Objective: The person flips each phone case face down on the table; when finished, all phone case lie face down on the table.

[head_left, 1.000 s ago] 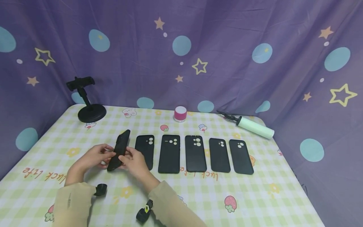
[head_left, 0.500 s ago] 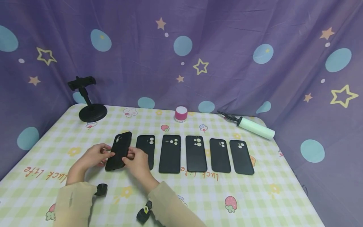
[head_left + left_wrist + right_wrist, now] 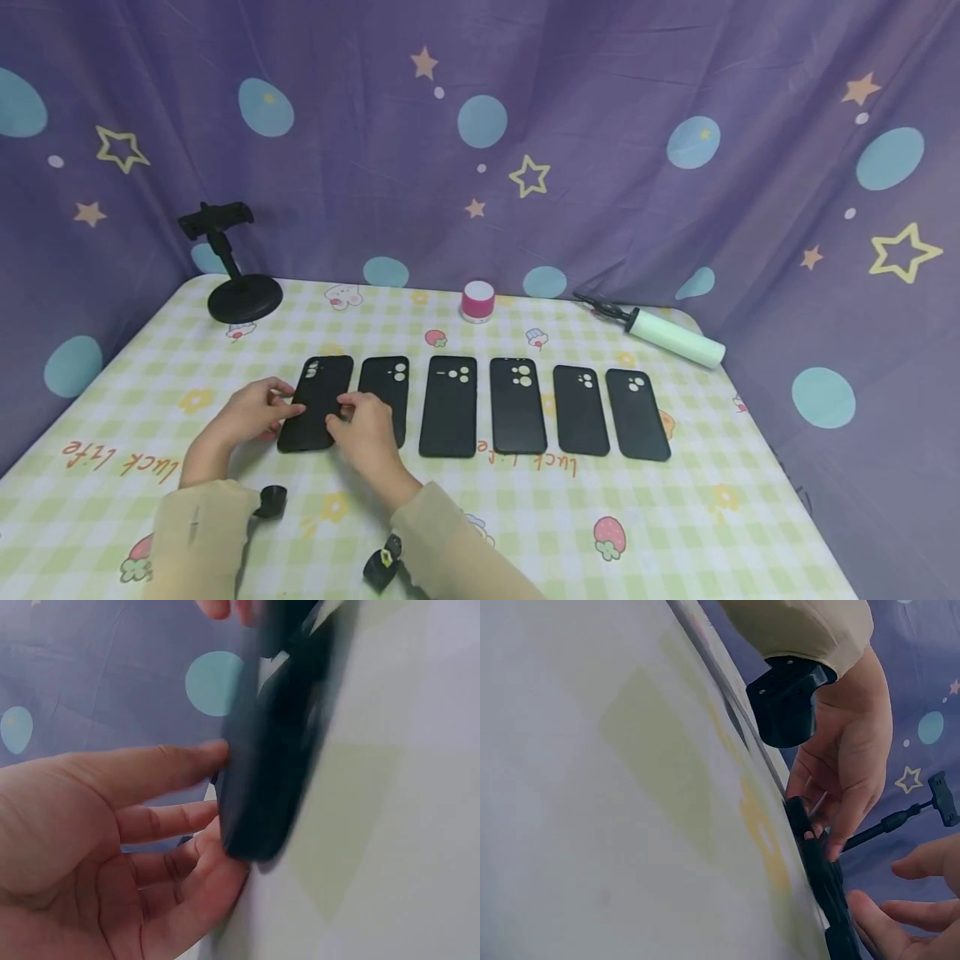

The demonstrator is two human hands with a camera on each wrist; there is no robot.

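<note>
A black phone case [image 3: 313,412] lies back up at the left end of a row, its camera cutouts at the upper left. My left hand [image 3: 247,412] holds its left edge. In the left wrist view the thumb [image 3: 214,756] is on the case's upper face, with fingers curled at the edge below. My right hand [image 3: 367,425] is at the right edge; in the right wrist view its fingertips [image 3: 864,909] meet the case while the thumb stands apart. Close on the right is another black phone case [image 3: 393,392], partly hidden by my right hand.
More black phone cases, such as the end one [image 3: 637,417], continue the row rightward. Behind stand a black phone stand [image 3: 243,297], a pink and white round container [image 3: 477,302] and a pale green hand pump [image 3: 675,337]. A purple curtain [image 3: 600,233] hangs behind the checked tablecloth [image 3: 540,525].
The phone case between my hands has tipped from standing on its edge to lying flat, back up, in line with the others. My right fingers have loosened at its edge.
</note>
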